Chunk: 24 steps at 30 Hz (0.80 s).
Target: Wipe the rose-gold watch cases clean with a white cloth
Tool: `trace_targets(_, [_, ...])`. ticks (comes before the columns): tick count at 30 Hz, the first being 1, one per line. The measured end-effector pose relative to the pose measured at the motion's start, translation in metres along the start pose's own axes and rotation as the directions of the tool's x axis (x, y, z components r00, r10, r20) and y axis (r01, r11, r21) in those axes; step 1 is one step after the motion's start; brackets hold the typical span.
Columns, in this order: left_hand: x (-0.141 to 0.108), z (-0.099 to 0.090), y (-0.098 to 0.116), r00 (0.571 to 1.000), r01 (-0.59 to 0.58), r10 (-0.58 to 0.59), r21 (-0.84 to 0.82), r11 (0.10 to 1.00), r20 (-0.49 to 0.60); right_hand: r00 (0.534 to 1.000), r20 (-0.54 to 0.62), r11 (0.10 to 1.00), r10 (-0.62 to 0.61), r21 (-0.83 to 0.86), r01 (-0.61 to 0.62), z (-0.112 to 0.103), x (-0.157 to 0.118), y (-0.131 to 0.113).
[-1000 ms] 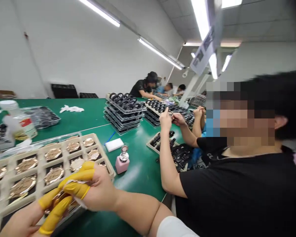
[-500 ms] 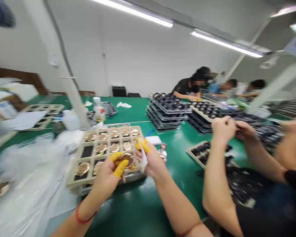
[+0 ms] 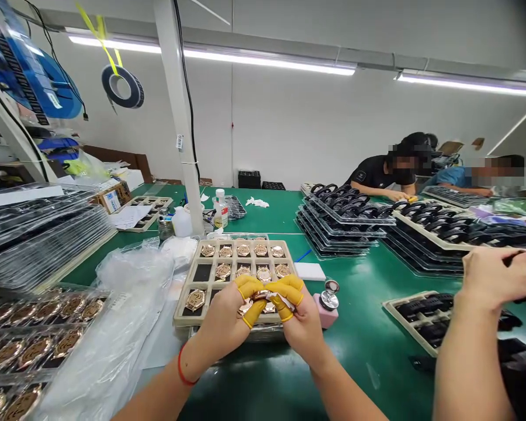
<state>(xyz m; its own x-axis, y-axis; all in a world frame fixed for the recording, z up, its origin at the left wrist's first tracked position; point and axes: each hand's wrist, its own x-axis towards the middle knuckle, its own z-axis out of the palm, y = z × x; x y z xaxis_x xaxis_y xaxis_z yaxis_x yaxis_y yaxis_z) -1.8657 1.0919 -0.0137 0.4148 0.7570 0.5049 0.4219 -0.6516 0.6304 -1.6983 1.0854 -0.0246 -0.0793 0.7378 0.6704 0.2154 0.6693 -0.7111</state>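
My left hand (image 3: 228, 314), in yellow finger cots and with a red cord at the wrist, grips a rose-gold watch case (image 3: 261, 295) tilted edge-on. My right hand (image 3: 303, 320), also in yellow cots, pinches a white cloth (image 3: 284, 300) against the case's right side; most of the cloth is hidden by the fingers. Both hands are above the front of a beige compartment tray (image 3: 180, 313). Rose-gold watch cases (image 3: 195, 299) lie in its black-lined compartments, and one compartment (image 3: 202, 272) at the left shows bare lining.
A pink pump bottle (image 3: 326, 314) and a white block (image 3: 310, 271) stand right of the tray. Plastic wrap (image 3: 127, 310) and more trayed cases (image 3: 35, 351) lie left. Stacked trays of black straps (image 3: 339, 219) stand behind. A co-worker's arm (image 3: 467, 333) reaches in at right.
My view has swung to the right-hand side less and more to the left. My right hand, apart with the cloth before, now meets my left hand at the watch case.
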Motion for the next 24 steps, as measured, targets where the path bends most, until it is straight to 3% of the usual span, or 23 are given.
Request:
trace_targets(2, [-0.002,-0.006,-0.002,0.999,-0.044,0.046,0.175,0.984,-0.004,0.999,0.014,0.998,-0.048,-0.040,0.048,0.001,-0.002,0.000])
trace_targets(5, [-0.003,-0.008,-0.007,0.985,-0.158,0.172,0.264,0.952,-0.031,0.999,-0.034,0.998,-0.012,0.063,0.014,0.008,-0.004,-0.002])
trace_targets(8, [0.001,-0.010,-0.012,0.925,-0.332,0.368,0.269,0.904,-0.097,0.994,-0.039,0.969,0.102,0.231,-0.090,0.011,-0.004,-0.006])
trace_targets(12, [0.010,-0.014,-0.015,0.862,-0.483,0.504,0.220,0.848,-0.050,0.954,0.162,0.878,0.253,0.376,-0.297,0.004,-0.001,-0.012])
trace_targets(14, [0.012,-0.016,-0.016,0.853,-0.506,0.521,0.232,0.831,-0.007,0.926,0.242,0.857,0.290,0.364,-0.364,0.000,0.001,-0.014])
trace_targets(19, [0.011,-0.021,-0.024,0.815,-0.567,0.571,0.341,0.750,0.099,0.909,0.241,0.916,0.341,0.131,-0.378,-0.003,0.003,-0.018])
trace_targets(24, [0.015,-0.023,-0.029,0.752,-0.657,0.657,0.133,0.742,0.052,0.864,0.423,0.943,0.272,0.060,-0.326,-0.014,0.002,-0.024])
